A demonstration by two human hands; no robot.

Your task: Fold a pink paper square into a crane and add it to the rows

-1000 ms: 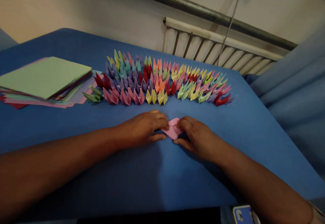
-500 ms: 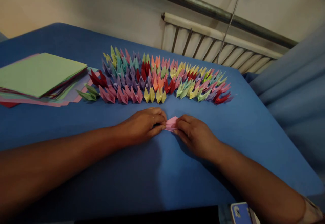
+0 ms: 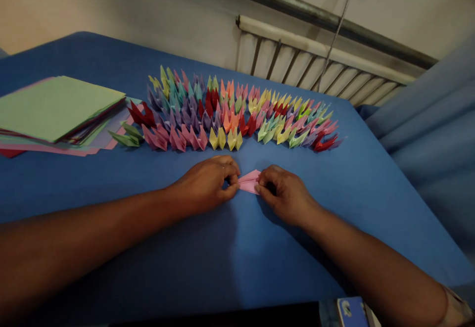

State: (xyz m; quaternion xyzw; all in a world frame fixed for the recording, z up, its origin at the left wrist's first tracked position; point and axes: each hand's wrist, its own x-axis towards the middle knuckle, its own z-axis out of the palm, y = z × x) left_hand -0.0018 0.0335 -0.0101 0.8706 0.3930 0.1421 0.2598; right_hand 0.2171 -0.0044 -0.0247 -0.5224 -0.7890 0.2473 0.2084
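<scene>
Clearly, pink paper (image 3: 249, 183) lies pinched between 2 hands (image 3: 208, 182) (image 3: 287, 196).

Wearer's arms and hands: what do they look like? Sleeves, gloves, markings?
Left hand and right hand are ungloved, forearms bare. A tiny glint on a left-hand finger may be a thin ring. A pale sleeve edge shows on the right arm; none on the left in view. No cables or markings visible.

The left hand (image 3: 210, 181) and right hand (image 3: 286, 194) face each other, near but apart, both curled in a pinch. The left forearm (image 3: 111, 224) and right forearm (image 3: 371, 262) slant inward.
</scene>
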